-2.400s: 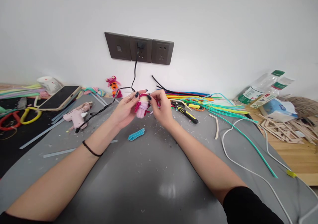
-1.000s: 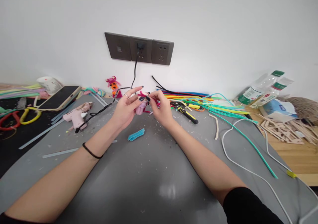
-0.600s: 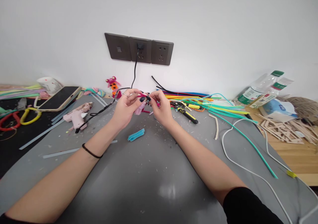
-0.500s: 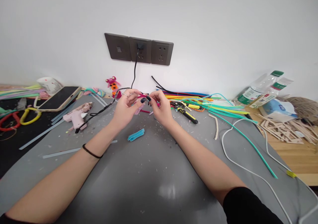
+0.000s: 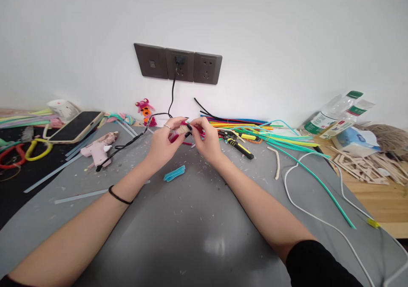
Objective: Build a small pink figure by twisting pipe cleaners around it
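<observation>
Pinching a small fuzzy pink piece (image 5: 180,130) in the left hand (image 5: 164,144), meeting it with the right hand (image 5: 207,140)!
Gripping between left thumb and fingers now, bunching right thumb and forefinger together at the near end, too covered for telling whether pinching or only touching. Holding the piece right between both hands, working just beyond a blue bundle (image 5: 174,173) below the left hand, well right of a pink glue gun (image 5: 97,153), near the pliers (image 5: 239,148) on the right hand's outer side, and short of a toy figure (image 5: 145,112) behind the left hand.
</observation>
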### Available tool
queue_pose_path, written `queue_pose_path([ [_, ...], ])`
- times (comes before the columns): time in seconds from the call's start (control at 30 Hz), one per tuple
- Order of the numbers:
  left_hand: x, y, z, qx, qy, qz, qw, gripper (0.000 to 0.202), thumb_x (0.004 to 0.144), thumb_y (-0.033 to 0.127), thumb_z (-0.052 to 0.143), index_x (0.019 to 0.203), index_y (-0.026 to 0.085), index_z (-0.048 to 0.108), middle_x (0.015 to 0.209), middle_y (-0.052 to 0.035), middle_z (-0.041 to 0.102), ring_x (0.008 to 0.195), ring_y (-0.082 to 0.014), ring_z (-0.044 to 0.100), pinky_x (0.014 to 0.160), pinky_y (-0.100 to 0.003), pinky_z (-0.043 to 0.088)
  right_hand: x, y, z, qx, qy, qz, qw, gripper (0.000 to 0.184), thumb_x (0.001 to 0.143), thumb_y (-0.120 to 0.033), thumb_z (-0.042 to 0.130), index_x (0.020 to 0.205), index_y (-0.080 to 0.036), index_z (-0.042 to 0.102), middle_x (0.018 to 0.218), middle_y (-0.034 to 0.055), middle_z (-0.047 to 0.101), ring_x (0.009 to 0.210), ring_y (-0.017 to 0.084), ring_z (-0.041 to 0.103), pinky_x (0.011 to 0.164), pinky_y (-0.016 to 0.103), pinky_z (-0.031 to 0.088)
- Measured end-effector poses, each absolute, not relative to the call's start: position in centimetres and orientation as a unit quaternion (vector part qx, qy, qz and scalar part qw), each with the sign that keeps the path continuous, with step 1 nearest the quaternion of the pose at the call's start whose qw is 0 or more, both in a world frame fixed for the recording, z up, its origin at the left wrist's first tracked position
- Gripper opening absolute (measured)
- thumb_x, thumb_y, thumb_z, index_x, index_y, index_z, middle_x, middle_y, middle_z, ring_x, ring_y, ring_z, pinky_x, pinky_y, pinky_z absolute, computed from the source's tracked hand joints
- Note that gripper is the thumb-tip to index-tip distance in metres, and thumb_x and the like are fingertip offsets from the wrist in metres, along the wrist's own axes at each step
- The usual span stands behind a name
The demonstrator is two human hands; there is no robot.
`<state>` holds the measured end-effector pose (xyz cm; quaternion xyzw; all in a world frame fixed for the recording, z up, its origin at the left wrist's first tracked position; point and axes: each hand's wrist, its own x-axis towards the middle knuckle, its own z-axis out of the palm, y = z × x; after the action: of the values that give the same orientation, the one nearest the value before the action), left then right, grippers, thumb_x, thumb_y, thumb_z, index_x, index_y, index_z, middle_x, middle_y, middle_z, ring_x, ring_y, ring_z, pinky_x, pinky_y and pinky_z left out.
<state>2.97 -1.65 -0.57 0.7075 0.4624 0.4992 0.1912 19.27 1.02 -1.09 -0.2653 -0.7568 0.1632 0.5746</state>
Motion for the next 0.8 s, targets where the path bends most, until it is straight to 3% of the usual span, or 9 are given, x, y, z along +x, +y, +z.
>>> queue_pose_path([
  [0.2, 3.02, -1.78, -0.21, 0.684, 0.464, 0.521, 0.215, 0.023, 0.087, 0.025, 0.062, 0.109, 0.024, 0.057, 0.109, -0.0055, 0.074, 0.103, -0.0209, 0.072, 0.089, -0.035, 0.058, 19.19, 0.93, -1.18, -0.252, -0.777, 0.157, 0.555, 0.01, 0.102, -0.021, 0.046, 0.093, -0.022, 0.053, 0.088, 0.0034, 0.063, 0.076, 0.015, 0.058, 0.069, 0.028, 0.046],
  [0.4, 3.11, -1.76, -0.22, 0.661, 0.445, 0.548, 0.255, 0.026, 0.085, 0.027, 0.067, 0.108, 0.023, 0.054, 0.111, -0.0075, 0.073, 0.103, -0.0208, 0.07, 0.08, -0.031, 0.056, 19.22, 0.96, -1.16, -0.245, -0.78, 0.159, 0.554, 0.011, 0.102, -0.021, 0.046, 0.093, -0.022, 0.053, 0.088, 0.0036, 0.063, 0.079, 0.016, 0.058, 0.07, 0.029, 0.046],
  [0.8, 3.46, -1.15, -0.44, 0.587, 0.385, 0.608, 0.371, 0.042, 0.076, 0.042, 0.084, 0.1, 0.025, 0.053, 0.101, -0.0053, 0.072, 0.097, -0.0206, 0.068, 0.078, -0.032, 0.055, 19.17, 0.76, -1.03, -0.258, -0.774, 0.17, 0.554, 0.01, 0.101, -0.025, 0.047, 0.093, -0.022, 0.052, 0.087, 0.0033, 0.063, 0.074, 0.015, 0.057, 0.07, 0.029, 0.047],
])
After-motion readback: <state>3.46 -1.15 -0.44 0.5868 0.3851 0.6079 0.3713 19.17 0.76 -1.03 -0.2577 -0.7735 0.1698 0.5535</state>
